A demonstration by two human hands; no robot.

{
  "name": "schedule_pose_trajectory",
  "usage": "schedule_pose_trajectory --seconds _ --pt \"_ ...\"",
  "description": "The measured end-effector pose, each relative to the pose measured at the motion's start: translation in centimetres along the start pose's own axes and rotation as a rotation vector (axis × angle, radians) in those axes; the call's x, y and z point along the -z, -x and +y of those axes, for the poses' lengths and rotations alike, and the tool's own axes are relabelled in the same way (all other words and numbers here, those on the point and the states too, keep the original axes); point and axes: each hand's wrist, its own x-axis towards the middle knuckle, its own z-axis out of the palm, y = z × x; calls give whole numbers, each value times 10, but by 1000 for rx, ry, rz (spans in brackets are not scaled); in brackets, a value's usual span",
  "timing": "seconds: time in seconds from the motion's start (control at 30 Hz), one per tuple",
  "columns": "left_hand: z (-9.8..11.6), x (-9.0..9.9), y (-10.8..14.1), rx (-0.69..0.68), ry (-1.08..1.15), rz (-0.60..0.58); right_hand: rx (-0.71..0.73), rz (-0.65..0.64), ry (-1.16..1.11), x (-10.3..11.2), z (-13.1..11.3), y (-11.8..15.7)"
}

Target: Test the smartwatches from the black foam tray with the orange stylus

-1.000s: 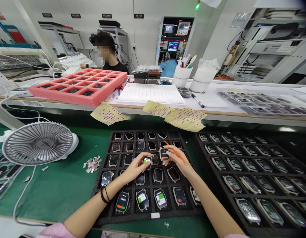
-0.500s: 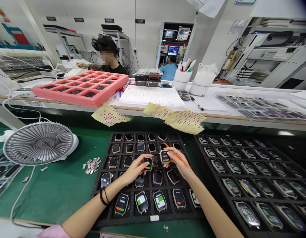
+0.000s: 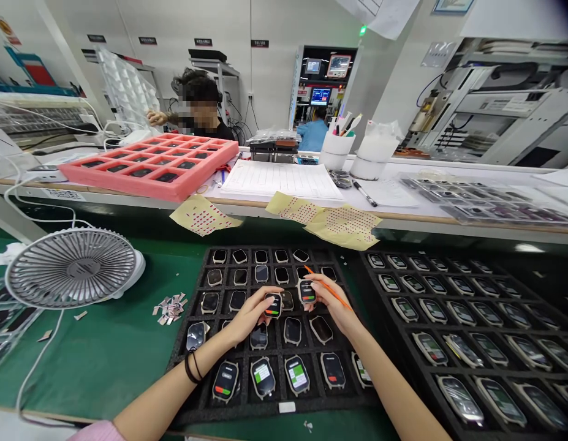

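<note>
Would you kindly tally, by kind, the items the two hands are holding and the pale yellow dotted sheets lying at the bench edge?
Black rounded-square smartwatches: 2, one in the left hand, one in the right hand
Thin orange stick: 1
Pale yellow dotted sheets: 3
Total: 6

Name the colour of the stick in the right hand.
The stick in the right hand is orange, in the head view.

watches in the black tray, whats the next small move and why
Probably touch the orange stick in the right hand to the lit screen of the watch in the left hand: that screen faces up close to the stick, and the right hand also pinches a second watch, so the stick seems the free tool.
</note>
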Motion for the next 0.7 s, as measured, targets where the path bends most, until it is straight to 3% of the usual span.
schedule_pose_trajectory --seconds 0.7 --pt "8 -5 3 -64 -19 10 46 -114 30 -1 1 -1"
